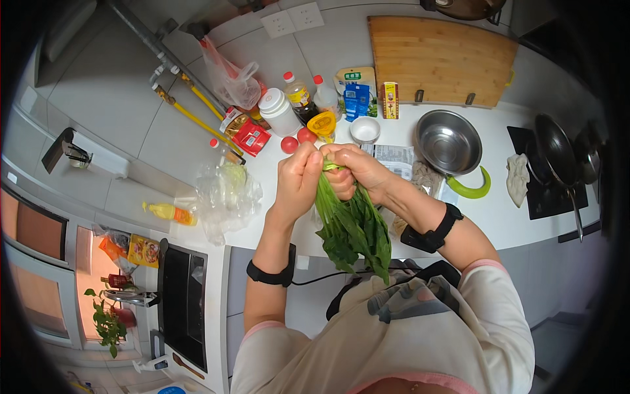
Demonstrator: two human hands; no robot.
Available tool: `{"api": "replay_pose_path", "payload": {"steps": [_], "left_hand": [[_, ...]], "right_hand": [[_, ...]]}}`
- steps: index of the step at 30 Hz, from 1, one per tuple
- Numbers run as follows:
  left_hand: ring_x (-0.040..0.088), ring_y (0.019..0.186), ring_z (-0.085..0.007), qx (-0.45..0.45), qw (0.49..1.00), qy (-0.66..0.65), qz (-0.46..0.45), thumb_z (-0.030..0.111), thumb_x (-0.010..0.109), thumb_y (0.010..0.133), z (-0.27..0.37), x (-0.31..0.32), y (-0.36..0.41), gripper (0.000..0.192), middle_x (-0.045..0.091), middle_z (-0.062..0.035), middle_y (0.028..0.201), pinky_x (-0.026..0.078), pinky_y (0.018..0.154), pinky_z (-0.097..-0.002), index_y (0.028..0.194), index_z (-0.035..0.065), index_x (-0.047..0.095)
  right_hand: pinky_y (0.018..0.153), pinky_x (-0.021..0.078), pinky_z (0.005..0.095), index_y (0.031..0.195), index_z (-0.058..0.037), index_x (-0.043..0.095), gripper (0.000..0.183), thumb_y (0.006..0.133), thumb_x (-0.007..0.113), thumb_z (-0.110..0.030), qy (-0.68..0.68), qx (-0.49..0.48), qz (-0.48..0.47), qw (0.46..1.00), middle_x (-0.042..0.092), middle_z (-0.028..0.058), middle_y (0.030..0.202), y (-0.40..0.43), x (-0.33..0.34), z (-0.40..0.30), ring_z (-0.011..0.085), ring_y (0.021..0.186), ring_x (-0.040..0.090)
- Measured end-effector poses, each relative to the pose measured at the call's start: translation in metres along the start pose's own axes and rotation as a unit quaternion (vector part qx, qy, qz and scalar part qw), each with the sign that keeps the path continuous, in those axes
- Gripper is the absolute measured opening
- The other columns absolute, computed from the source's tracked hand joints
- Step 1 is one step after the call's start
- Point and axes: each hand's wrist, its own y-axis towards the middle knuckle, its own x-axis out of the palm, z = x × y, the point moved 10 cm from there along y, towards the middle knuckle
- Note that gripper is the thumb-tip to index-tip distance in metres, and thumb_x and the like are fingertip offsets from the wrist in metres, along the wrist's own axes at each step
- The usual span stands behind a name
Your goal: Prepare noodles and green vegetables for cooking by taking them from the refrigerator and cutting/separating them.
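Note:
A bunch of leafy greens (352, 226) hangs from my two hands, stems up and dark leaves down, in front of the white counter's edge. My left hand (299, 180) is closed at the top of the stems on the left side. My right hand (357, 170) grips the stems from the right, its fingers wrapped round them. The hands meet or nearly meet at the stem ends. Behind them stand two red tomatoes (289, 145) and a small white bowl (365, 130). A steel bowl (448, 142) rests to the right, beside a long green pepper (470, 189).
Bottles, a white jar (278, 112) and food packets line the wall. A bamboo cutting board (443, 59) leans at the back. Far right are a wok (553, 147), a cooktop (556, 197) and a cloth (518, 180). Left lie a plastic bag with a vegetable (229, 197) and a black sink (182, 300).

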Motion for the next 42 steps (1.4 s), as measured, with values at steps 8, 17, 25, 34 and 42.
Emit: {"api": "replay_pose_path", "payload": {"steps": [8, 17, 25, 34, 42], "left_hand": [[0.038, 0.054, -0.007, -0.121, 0.992, 0.025, 0.024, 0.02, 0.042, 0.089, -0.03, 0.002, 0.002, 0.028, 0.045, -0.0045, 0.056, 0.033, 0.048, -0.0246, 0.077, -0.0033, 0.052], [0.033, 0.06, -0.004, -0.187, 0.978, -0.082, 0.05, 0.022, 0.037, 0.092, -0.033, -0.005, -0.02, 0.033, 0.039, 0.0024, 0.061, 0.029, 0.051, -0.0204, 0.066, 0.0028, 0.043], [0.031, 0.054, -0.0029, -0.219, 0.939, -0.263, 0.026, 0.029, 0.036, 0.092, -0.035, 0.008, -0.026, 0.035, 0.035, 0.0041, 0.06, 0.025, 0.046, -0.0184, 0.065, 0.0073, 0.039], [0.032, 0.048, -0.005, -0.161, 0.979, -0.121, -0.013, 0.035, 0.035, 0.09, -0.039, 0.019, -0.012, 0.035, 0.036, 0.0037, 0.056, 0.027, 0.044, -0.0194, 0.069, 0.0076, 0.043], [0.04, 0.046, -0.0032, -0.23, 0.953, -0.191, 0.05, 0.024, 0.041, 0.091, -0.041, 0.026, -0.001, 0.028, 0.046, 0.0022, 0.057, 0.031, 0.041, -0.0203, 0.071, 0.0055, 0.048]], "right_hand": [[0.051, 0.0428, 0.0378, 0.092, -0.0008, 0.046, 0.017, 0.079, 0.049, -0.012, -0.654, -0.367, 0.074, 0.657, 0.053, 0.0187, 0.067, -0.025, 0.021, -0.056, 0.0331, 0.055, 0.055], [0.049, 0.0413, 0.0399, 0.078, 0.0001, 0.047, 0.011, 0.072, 0.05, -0.008, -0.697, -0.317, 0.131, 0.63, 0.052, 0.0182, 0.059, -0.018, 0.029, -0.042, 0.0339, 0.054, 0.053], [0.039, 0.0294, 0.0251, 0.073, -0.0054, 0.043, 0.009, 0.08, 0.043, -0.011, -0.27, -0.197, 0.082, 0.939, 0.041, -0.0001, 0.053, -0.003, 0.003, -0.025, 0.0093, 0.042, 0.037], [0.036, 0.0174, 0.0198, 0.069, -0.0095, 0.036, 0.011, 0.08, 0.037, -0.01, -0.06, -0.047, 0.074, 0.994, 0.028, -0.0049, 0.052, -0.013, -0.022, -0.002, 0.0032, 0.04, 0.023], [0.044, 0.0312, 0.023, 0.077, -0.006, 0.044, 0.016, 0.081, 0.052, -0.02, -0.255, -0.163, 0.125, 0.945, 0.037, -0.0037, 0.058, -0.01, -0.045, -0.029, 0.0083, 0.049, 0.036]]}}
